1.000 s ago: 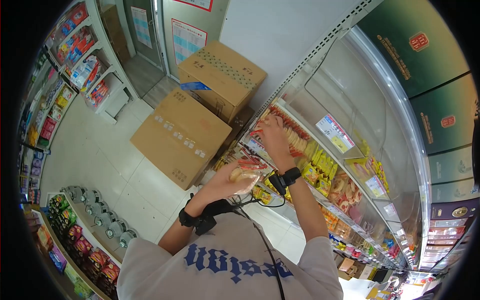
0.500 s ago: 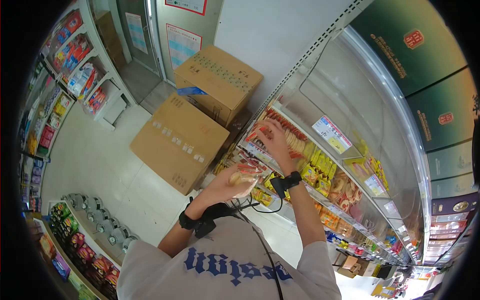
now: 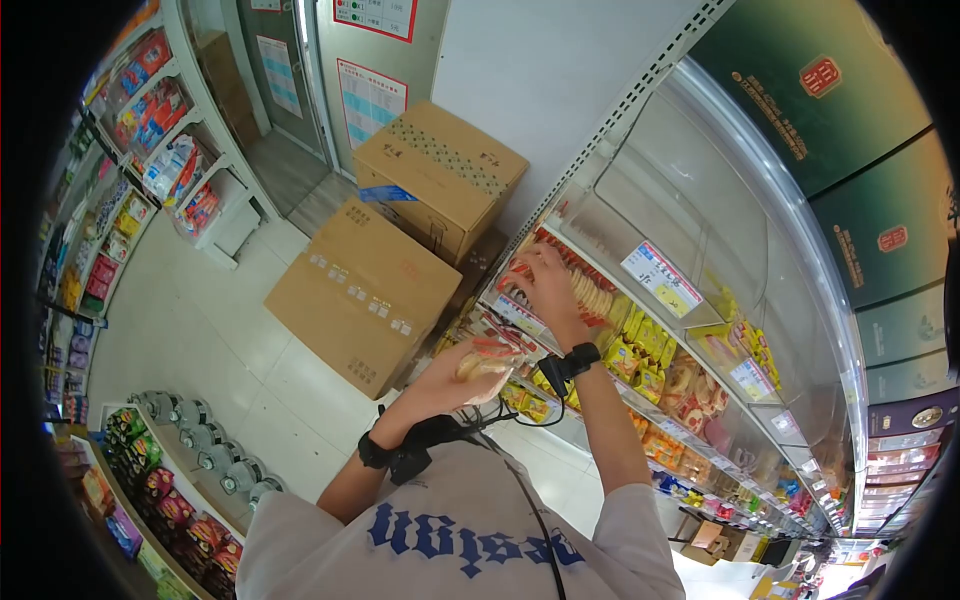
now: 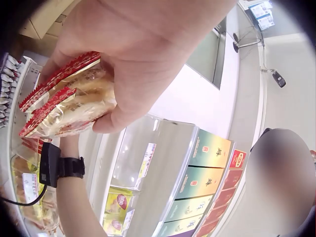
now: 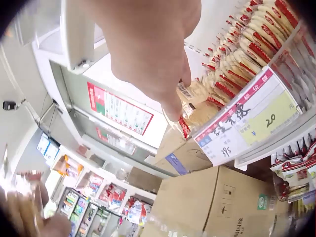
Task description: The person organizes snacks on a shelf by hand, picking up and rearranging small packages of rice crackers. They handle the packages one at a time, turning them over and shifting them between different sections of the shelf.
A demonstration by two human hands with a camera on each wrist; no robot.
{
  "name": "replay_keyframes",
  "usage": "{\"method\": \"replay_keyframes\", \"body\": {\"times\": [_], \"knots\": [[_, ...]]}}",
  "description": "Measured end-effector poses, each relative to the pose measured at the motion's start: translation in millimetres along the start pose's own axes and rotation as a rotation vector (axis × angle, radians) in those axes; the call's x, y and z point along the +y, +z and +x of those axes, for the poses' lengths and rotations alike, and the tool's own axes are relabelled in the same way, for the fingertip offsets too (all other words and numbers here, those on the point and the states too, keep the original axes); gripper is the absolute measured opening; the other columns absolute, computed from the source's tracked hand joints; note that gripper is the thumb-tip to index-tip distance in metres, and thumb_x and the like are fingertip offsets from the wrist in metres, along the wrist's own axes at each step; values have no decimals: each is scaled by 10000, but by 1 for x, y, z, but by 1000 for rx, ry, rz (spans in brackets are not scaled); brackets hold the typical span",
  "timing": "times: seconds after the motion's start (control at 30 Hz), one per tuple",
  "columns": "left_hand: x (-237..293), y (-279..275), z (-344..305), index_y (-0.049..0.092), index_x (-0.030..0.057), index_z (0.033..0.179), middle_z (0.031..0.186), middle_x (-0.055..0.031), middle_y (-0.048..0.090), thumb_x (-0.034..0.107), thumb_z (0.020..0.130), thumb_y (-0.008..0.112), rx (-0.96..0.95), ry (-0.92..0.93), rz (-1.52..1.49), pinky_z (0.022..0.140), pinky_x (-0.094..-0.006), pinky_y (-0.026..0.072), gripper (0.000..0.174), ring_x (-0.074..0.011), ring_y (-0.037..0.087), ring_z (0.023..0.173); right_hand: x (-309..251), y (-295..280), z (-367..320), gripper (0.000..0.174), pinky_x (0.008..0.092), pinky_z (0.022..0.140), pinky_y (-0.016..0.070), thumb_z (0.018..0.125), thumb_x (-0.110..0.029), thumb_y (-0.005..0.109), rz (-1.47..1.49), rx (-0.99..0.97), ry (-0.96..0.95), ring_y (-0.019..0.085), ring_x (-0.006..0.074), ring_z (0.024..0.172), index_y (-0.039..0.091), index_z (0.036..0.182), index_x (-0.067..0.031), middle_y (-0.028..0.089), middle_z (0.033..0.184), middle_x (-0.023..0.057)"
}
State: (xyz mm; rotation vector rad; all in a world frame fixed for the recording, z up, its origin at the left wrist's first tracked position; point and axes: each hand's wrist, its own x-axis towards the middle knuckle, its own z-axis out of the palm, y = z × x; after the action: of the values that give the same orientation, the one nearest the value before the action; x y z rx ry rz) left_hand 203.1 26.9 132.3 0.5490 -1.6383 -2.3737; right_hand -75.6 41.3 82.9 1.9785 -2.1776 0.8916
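Several wrapped round pastries with red-edged clear wrappers [image 4: 74, 108] are gripped between the thumb and fingers of the left hand [image 3: 440, 382], in front of the shirt. In the left wrist view that hand [image 4: 133, 54] covers part of the wrappers. At the far end of the upper shelf, the right hand [image 3: 550, 292] reaches into a row of similar pastries [image 3: 590, 297]. The right wrist view shows this hand [image 5: 148, 54] pinching a packet with a barcode [image 5: 197, 103] at the row's end, beside the standing packets [image 5: 256, 42]. Its fingertips are partly hidden.
A price card [image 5: 247, 118] fronts the row. Yellow packets [image 3: 640, 345] lie farther along the shelf, under a clear cover [image 3: 690, 200]. Two cardboard boxes [image 3: 360, 290] stand past the shelf's end. A cable [image 3: 535, 500] hangs from the wrist cameras across the shirt.
The right hand's fingers, more spread half a second ago, have come down and closed on the packets at the row's end. The left hand still holds its pastries, nearly in place.
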Motion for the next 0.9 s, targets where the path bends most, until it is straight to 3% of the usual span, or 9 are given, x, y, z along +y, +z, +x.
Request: {"method": "replay_keyframes", "body": {"times": [0.13,0.23,0.33,0.43,0.53,0.63,0.73,0.83,0.9], "knots": [[-2,-1,-2,552,63,1402,970,4,663,232,950,728,23,3,-1,480,-184,420,514,-9,541,644,2,4,-2,304,439,894,529,850,-172,784,-31,-71,-1,603,331,1082,670,1094,-31,592,1117,106],[1,2,-4,560,46,1348,919,-3,623,147,965,706,72,2,-8,469,-201,401,423,-26,500,596,7,16,-9,262,412,838,548,921,-156,757,75,-199,-14,653,313,990,686,1129,-14,633,1125,139],[0,0,-7,567,49,1339,902,-6,624,156,967,710,70,-27,-16,457,-201,401,412,-31,500,574,13,5,-6,212,408,843,545,956,-151,691,542,-309,374,650,353,990,668,1086,15,656,1112,149],[-1,2,-5,575,52,1327,890,-7,623,176,971,721,93,-5,2,446,-202,398,404,-35,500,558,10,-7,-7,205,382,847,550,1006,-135,604,386,-386,215,671,355,992,671,1098,36,687,1149,171],[-1,0,-4,559,61,1391,982,-11,669,235,954,729,98,-7,68,517,-197,446,500,-29,571,690,-1,-4,-16,226,407,902,547,1004,-145,592,383,-122,254,670,357,1050,675,1106,40,685,1207,173],[5,-2,-7,566,59,1386,996,-15,670,237,954,735,86,-72,50,548,-195,464,496,-32,579,732,2,9,-29,255,442,968,529,1002,-174,597,216,-114,99,659,377,1101,669,1134,32,677,1256,181],[6,3,-5,575,48,1335,879,2,628,213,985,727,120,29,18,473,-208,410,416,-31,519,593,-4,12,-34,281,454,1017,506,998,-190,603,203,-146,124,638,394,1159,659,1170,24,659,1296,189],[7,1,-2,562,57,1404,1033,-8,661,229,955,738,99,19,50,551,-194,458,512,-30,568,736,-14,13,-38,291,439,1031,502,999,-197,605,149,-202,187,626,391,1200,655,1190,16,644,1336,195],[1,1,0,563,60,1406,1034,-4,657,223,955,737,93,13,57,540,-195,450,510,-30,564,729,-8,15,-40,283,436,1016,508,997,-189,607,259,-162,191,637,394,1169,650,1184,18,643,1334,200]]}}
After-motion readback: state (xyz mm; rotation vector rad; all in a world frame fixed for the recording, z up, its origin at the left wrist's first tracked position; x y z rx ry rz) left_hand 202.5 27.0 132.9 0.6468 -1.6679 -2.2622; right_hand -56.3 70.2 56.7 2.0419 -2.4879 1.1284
